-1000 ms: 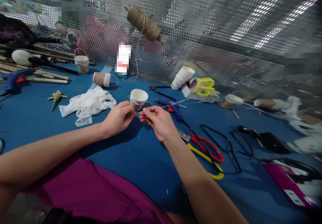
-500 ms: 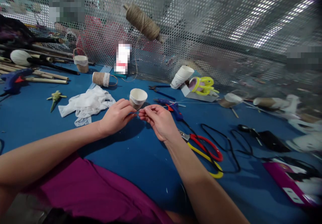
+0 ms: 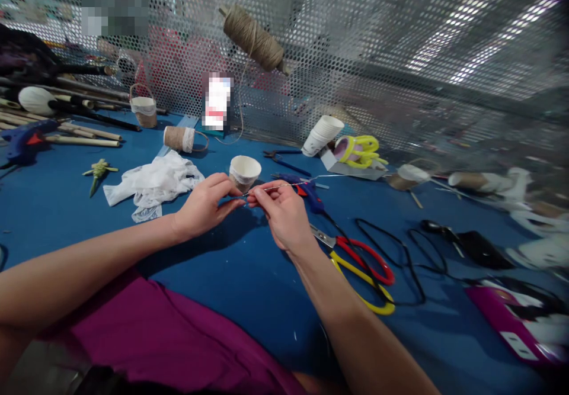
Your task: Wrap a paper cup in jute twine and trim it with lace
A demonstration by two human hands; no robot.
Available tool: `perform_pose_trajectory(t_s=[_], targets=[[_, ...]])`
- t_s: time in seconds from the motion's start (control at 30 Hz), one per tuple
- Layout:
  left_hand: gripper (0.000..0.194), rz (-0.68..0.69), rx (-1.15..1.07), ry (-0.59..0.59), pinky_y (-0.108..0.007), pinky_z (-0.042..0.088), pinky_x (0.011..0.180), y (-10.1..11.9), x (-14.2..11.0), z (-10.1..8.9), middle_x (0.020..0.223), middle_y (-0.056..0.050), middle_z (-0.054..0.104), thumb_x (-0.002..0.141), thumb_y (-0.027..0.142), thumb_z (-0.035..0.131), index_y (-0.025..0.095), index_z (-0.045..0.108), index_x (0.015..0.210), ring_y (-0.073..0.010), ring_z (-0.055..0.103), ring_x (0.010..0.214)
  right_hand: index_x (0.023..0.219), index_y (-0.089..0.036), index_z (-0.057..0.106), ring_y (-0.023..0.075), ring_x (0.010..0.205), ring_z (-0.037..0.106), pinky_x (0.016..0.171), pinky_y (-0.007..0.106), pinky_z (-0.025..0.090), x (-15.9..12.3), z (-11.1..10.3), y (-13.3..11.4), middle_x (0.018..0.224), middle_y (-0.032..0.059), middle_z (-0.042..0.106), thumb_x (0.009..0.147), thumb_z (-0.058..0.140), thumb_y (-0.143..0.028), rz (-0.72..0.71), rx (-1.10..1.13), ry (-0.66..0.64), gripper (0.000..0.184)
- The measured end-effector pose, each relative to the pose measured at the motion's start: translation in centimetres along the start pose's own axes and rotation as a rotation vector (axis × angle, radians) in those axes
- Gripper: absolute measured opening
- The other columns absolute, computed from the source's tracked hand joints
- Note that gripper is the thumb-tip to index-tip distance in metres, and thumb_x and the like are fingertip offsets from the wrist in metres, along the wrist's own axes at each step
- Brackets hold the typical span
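My left hand point(image 3: 205, 205) and my right hand point(image 3: 281, 212) meet over the blue table point(image 3: 249, 276), both pinched on a thin metal wire point(image 3: 311, 180). The wire runs from my fingertips off to the right, above a blue glue gun point(image 3: 306, 190). Just behind my fingers stands a small paper cup point(image 3: 244, 172), its lower part wrapped in twine. Red and yellow scissors point(image 3: 362, 270) lie beside my right wrist.
White lace fabric point(image 3: 153, 183) lies left of my hands. Twine-wrapped cups point(image 3: 179, 138), stacked white cups point(image 3: 322, 135), blue pliers point(image 3: 282, 159), black cables point(image 3: 402, 259) and bamboo sticks point(image 3: 80, 135) are scattered about. A twine spool point(image 3: 254, 38) hangs on the perforated metal screen point(image 3: 355, 57). Another person sits behind it.
My hands have shifted very slightly. The wire's far end has risen a little; my left fingers have closed nearer to my right fingertips.
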State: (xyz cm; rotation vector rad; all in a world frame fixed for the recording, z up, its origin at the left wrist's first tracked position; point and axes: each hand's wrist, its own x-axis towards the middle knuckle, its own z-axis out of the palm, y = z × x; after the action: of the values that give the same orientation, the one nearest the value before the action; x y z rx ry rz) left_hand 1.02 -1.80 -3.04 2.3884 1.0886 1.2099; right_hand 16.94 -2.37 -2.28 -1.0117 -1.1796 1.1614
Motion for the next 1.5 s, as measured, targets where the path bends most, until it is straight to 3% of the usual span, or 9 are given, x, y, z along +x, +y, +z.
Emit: perform_pose_trajectory(t_s=[0.13,0.4,0.53,0.7,0.8,0.93,1.07,1.33,1.5], targets=[[0.010,-0.228,-0.305,-0.021,-0.025,0.037,0.064,0.3,0.3,0.0,0.072,-0.002,0.055,0.075,0.026,0.061,0.017,0.058,0.072,-0.0124,0.048,0.067,0.074,-0.019,0.053,0.0098,0.059,0.061,0.063,0.028,0.051,0.0,0.0,-0.1,0.066,-0.0025,0.065,0.071,0.064,-0.020,-0.071,-0.011,-0.004,0.011],[0.022,-0.827,-1.336,-0.216,-0.019,0.030,0.051,0.6,0.9,0.0,0.056,0.003,0.048,0.072,0.025,0.065,0.013,0.051,0.060,-0.0061,0.039,0.051,0.075,-0.019,0.054,0.0095,0.060,0.061,0.064,0.028,0.052,-0.5,0.1,-0.5,0.070,-0.0020,0.065,0.074,0.062,-0.019,-0.188,-0.084,-0.024,0.008],[0.016,-0.915,-1.515,-0.303,-0.020,0.033,0.051,1.2,1.0,-0.2,0.056,0.002,0.044,0.075,0.023,0.059,0.011,0.053,0.065,-0.0064,0.039,0.051,0.075,-0.019,0.054,0.0090,0.061,0.061,0.065,0.028,0.052,-0.9,0.3,-1.0,0.073,-0.0021,0.064,0.076,0.060,-0.018,-0.267,-0.122,-0.047,0.007],[0.017,-0.828,-1.408,-0.359,-0.022,0.033,0.050,1.2,1.1,0.0,0.056,0.003,0.039,0.076,0.023,0.052,0.012,0.049,0.064,-0.0067,0.037,0.050,0.075,-0.019,0.054,0.0098,0.062,0.062,0.064,0.028,0.053,-0.9,0.3,-1.2,0.074,-0.0015,0.064,0.075,0.060,-0.018,-0.260,-0.155,-0.073,0.007],[0.016,-0.652,-1.171,-0.217,-0.022,0.033,0.052,0.6,1.1,-0.1,0.062,0.002,0.046,0.074,0.027,0.058,0.014,0.050,0.071,-0.0076,0.040,0.054,0.073,-0.018,0.054,0.0102,0.059,0.062,0.061,0.028,0.053,-0.5,0.0,-0.9,0.067,-0.0017,0.064,0.073,0.063,-0.020,-0.152,-0.114,-0.013,0.010],[0.020,-0.115,-0.449,0.042,-0.027,0.040,0.066,-0.3,0.7,-0.3,0.077,-0.002,0.055,0.068,0.021,0.067,0.016,0.054,0.082,-0.0129,0.048,0.072,0.072,-0.017,0.053,0.0104,0.058,0.061,0.058,0.027,0.053,0.0,-0.1,-0.6,0.063,-0.0015,0.063,0.071,0.064,-0.020,-0.069,-0.061,0.041,0.011],[0.006,0.350,0.202,0.155,-0.028,0.045,0.064,-0.6,0.4,-0.4,0.077,-0.007,0.059,0.080,0.019,0.055,0.013,0.055,0.079,-0.0149,0.052,0.073,0.072,-0.017,0.053,0.0104,0.057,0.061,0.057,0.027,0.053,-0.1,0.1,-0.5,0.060,-0.0019,0.063,0.071,0.064,-0.020,-0.051,-0.053,0.038,0.012],[0.013,0.390,0.373,0.146,-0.027,0.047,0.061,-0.3,0.5,-0.5,0.074,-0.008,0.060,0.085,0.019,0.048,0.011,0.056,0.078,-0.0151,0.054,0.069,0.073,-0.018,0.053,0.0108,0.058,0.062,0.059,0.028,0.053,-0.4,0.1,-0.6,0.063,-0.0015,0.064,0.071,0.065,-0.021,-0.126,-0.090,0.018,0.012],[0.018,0.236,0.199,0.044,-0.027,0.043,0.060,0.3,0.6,-0.4,0.072,-0.008,0.058,0.085,0.015,0.043,0.011,0.057,0.073,-0.0141,0.051,0.066,0.074,-0.018,0.053,0.0110,0.059,0.062,0.060,0.028,0.053,-0.5,0.2,-0.7,0.065,-0.0013,0.064,0.074,0.062,-0.022,-0.185,-0.171,0.010,0.010]])
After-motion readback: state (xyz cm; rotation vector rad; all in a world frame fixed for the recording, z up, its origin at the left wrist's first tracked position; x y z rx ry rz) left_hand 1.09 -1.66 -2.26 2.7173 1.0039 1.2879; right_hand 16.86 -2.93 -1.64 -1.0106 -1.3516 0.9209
